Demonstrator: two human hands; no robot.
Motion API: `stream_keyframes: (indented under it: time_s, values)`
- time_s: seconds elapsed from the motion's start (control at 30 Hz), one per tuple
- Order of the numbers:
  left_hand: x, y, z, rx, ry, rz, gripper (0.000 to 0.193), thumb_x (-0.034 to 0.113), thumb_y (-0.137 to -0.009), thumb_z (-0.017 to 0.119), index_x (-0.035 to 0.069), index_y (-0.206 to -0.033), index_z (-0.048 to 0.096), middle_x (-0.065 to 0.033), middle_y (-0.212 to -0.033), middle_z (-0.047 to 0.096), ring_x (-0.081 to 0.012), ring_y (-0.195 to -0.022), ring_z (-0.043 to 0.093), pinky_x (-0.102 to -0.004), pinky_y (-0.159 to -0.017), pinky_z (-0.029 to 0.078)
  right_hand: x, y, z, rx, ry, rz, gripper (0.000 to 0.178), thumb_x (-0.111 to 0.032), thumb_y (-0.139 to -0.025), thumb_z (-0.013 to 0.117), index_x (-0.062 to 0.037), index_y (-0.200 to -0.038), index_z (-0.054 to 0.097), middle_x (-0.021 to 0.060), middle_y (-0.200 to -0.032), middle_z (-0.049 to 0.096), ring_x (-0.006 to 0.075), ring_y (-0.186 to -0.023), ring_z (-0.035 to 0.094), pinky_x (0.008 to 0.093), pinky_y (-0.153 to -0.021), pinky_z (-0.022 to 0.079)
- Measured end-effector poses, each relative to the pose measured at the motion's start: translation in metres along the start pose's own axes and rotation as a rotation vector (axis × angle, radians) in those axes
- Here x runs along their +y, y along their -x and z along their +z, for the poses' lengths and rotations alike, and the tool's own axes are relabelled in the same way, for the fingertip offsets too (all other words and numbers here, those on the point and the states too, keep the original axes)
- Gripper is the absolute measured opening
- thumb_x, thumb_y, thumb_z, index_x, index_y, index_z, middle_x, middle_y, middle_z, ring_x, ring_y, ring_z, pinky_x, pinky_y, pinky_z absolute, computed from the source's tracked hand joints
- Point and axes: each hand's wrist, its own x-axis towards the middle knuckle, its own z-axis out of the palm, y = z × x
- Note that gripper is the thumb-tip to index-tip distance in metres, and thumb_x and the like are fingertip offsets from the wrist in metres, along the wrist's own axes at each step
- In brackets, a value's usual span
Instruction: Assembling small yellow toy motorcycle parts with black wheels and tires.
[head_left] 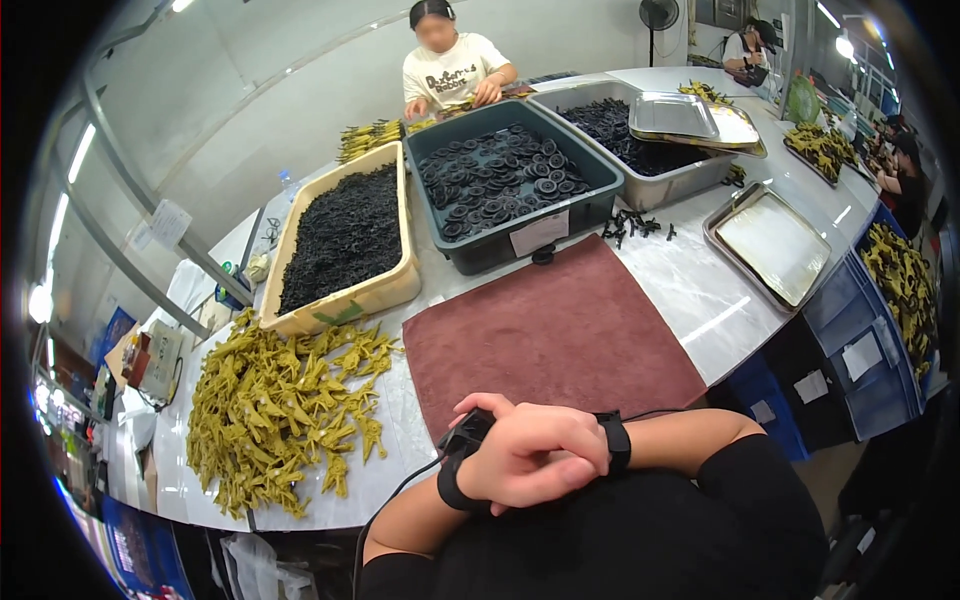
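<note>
My hands cross in front of my body, over the near edge of a reddish-brown cloth mat [555, 330]. On top is my left hand [530, 450], its fingers curled in beside the black band [615, 440] on my right wrist; whatever is inside them is hidden. Most of my right hand [482, 403] lies behind the left one. Its visible fingers stretch leftward beside a small black box [466, 434] at my left wrist. Left of the mat spreads a big pile of olive-yellow moulded pieces [285, 415].
Beyond the mat stand a cream bin [345, 308] of small black parts, a dark green bin [480, 262] of black discs and a grey bin [655, 185]. Metal trays [770, 245] lie at right, near loose black parts [635, 225]. A person [455, 70] works opposite.
</note>
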Motion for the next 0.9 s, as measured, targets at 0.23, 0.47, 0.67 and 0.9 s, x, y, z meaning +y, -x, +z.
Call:
stream_keyframes:
  time_s: [0.23,0.47,0.67,0.9]
  values:
    - [-0.002,0.014,-0.009,-0.012,-0.217,-0.062,0.010,0.007,-0.087,0.053,-0.002,-0.087,0.058,-0.0125,-0.072,0.057,-0.0257,-0.067,0.059,-0.0326,-0.064,0.049,-0.015,0.003,-0.023,0.168,0.047,0.017,0.081,-0.035,-0.078,0.071,0.0008,-0.137,0.028,0.0218,-0.119,0.052,0.0309,-0.110,0.053,0.0375,-0.094,0.042]
    - [-0.025,0.116,-0.034,-0.062,-1.291,-0.681,0.060,0.034,-0.073,0.072,0.014,-0.125,0.051,-0.0214,-0.132,0.039,-0.0421,-0.122,0.036,-0.0551,-0.096,0.032,-0.008,0.077,-0.111,0.319,1.194,0.805,0.051,-0.024,-0.077,0.068,-0.0017,-0.119,0.048,0.0178,-0.109,0.054,0.0344,-0.101,0.053,0.0397,-0.086,0.046]
    - [-0.040,0.145,-0.033,-0.219,-1.440,-0.821,0.080,0.062,-0.068,0.063,0.024,-0.136,0.044,-0.0224,-0.146,0.024,-0.0460,-0.133,0.021,-0.0624,-0.103,0.020,0.002,0.135,-0.122,0.370,1.105,1.041,0.039,-0.022,-0.082,0.064,0.0023,-0.103,0.043,0.0235,-0.081,0.059,0.0409,-0.074,0.059,0.0456,-0.064,0.048]
    - [-0.038,0.156,-0.049,-0.284,-1.406,-0.817,0.083,0.060,-0.065,0.065,0.026,-0.137,0.043,-0.0213,-0.146,0.025,-0.0449,-0.132,0.023,-0.0590,-0.104,0.022,-0.011,0.137,-0.114,0.414,0.943,1.074,0.032,-0.020,-0.086,0.059,0.0026,-0.101,0.042,0.0253,-0.081,0.060,0.0421,-0.078,0.059,0.0463,-0.067,0.047]
